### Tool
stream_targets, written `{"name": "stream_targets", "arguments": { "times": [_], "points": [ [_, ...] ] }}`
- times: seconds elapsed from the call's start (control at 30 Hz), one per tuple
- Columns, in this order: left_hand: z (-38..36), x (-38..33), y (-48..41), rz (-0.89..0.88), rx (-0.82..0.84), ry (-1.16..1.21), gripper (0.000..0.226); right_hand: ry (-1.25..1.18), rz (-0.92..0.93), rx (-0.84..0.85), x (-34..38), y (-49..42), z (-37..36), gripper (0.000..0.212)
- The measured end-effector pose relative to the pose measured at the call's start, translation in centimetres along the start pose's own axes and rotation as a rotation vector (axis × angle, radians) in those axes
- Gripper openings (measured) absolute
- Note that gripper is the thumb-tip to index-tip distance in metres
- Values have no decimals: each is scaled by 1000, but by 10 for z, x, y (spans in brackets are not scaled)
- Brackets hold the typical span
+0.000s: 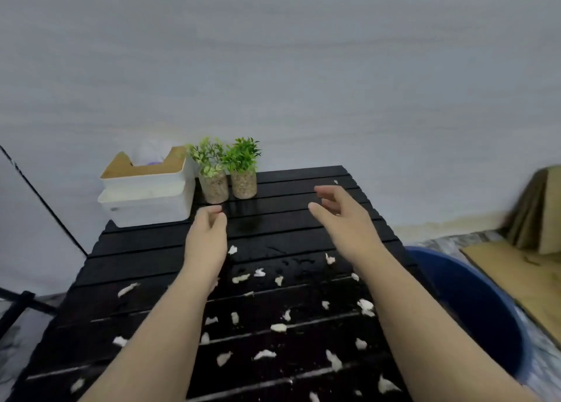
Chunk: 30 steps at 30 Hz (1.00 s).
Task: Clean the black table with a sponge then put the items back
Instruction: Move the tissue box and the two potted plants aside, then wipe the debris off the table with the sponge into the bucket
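Hovering left hand [208, 234], plant jar [214, 187] just beyond.

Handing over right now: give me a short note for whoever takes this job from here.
Left hand: empty, fingers loosely curled, just short of the potted plants.
Right hand: open, empty, above the far right of the black table.
Tissue box and both plants stand at the far left corner. White scraps litter the near half. Blue basin beside the table, right. No sponge in view.
Done: nothing that shows. Left: move the items off, wipe, put them back.
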<state>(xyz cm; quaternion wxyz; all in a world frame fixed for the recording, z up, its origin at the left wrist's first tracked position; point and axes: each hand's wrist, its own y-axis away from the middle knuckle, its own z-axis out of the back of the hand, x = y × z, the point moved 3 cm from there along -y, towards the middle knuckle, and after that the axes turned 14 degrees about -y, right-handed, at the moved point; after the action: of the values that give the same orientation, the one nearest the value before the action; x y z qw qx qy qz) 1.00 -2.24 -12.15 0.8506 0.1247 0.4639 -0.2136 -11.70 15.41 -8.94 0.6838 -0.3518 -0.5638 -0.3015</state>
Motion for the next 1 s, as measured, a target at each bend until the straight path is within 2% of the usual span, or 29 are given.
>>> {"name": "stream_targets", "arguments": {
  "times": [0.1,0.17,0.23,0.3,0.37,0.43,0.5,0.63,0.67,0.8,0.9,1.0],
  "points": [
    [-13,-1,83,-121,99,-71,29,167,38,-16,-1,69,50,27],
    [-29,1,137,-230,174,-171,33,362,10,-12,-14,106,81,27],
    [-48,5,184,-308,264,-270,40,614,-52,18,-35,133,105,33],
    [-64,9,216,-357,312,-403,45,767,-166,83,-52,155,119,44],
    [-74,15,235,-401,319,-610,48,772,-226,129,-61,169,123,48],
    [-80,19,243,-445,310,-782,51,778,-142,102,-61,176,122,48],
    [-83,20,245,-458,320,-853,54,795,-66,74,-55,180,120,51],
    [-85,22,246,-470,323,-904,74,943,-87,176,-70,195,116,73],
    [-85,23,246,-472,322,-907,73,964,-77,165,-73,196,116,75],
    [-86,23,244,-465,333,-896,55,984,-35,60,-80,194,113,55],
    [-86,23,243,-474,325,-844,68,914,36,-52,-80,194,109,36],
    [-76,21,240,-478,311,-768,80,878,66,-80,-78,191,109,34]
  ]
}}
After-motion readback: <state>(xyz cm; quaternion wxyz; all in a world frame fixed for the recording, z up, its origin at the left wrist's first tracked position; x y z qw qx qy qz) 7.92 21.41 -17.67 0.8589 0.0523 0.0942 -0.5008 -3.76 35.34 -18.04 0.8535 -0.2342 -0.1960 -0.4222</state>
